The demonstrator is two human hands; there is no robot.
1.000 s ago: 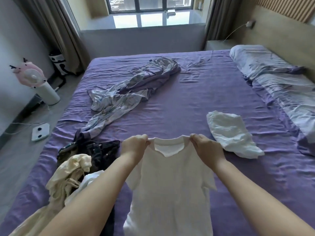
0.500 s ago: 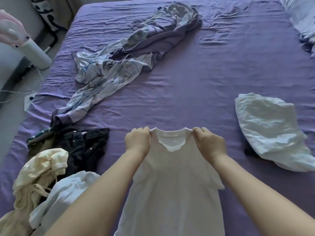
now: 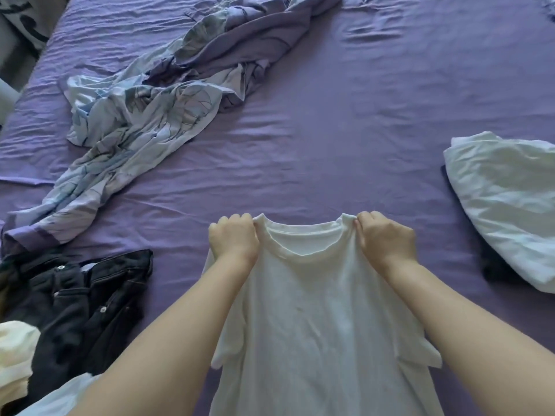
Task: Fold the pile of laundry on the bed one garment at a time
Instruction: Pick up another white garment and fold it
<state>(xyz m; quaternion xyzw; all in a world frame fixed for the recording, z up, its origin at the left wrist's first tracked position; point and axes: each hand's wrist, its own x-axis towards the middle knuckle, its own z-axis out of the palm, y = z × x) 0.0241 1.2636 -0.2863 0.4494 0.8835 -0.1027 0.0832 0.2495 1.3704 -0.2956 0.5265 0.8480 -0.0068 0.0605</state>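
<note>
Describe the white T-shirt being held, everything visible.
The white T-shirt is plain thin fabric with a ribbed round neck and short sleeves sticking out at both sides. It faces the camera, spread lengthwise over the purple sheet. The left hand and right hand each grip a shoulder beside the collar.

White T-shirt [image 3: 315, 319]: thin, matt knit cloth with a ribbed collar, softly creased. Bed sheet [image 3: 345, 139]: matt purple woven cloth, finely wrinkled; printed cover [image 3: 135, 115]: smooth, light cloth, crumpled. Black jeans [image 3: 90, 295]: coarse matt denim bearing small shiny metal buttons.
</note>
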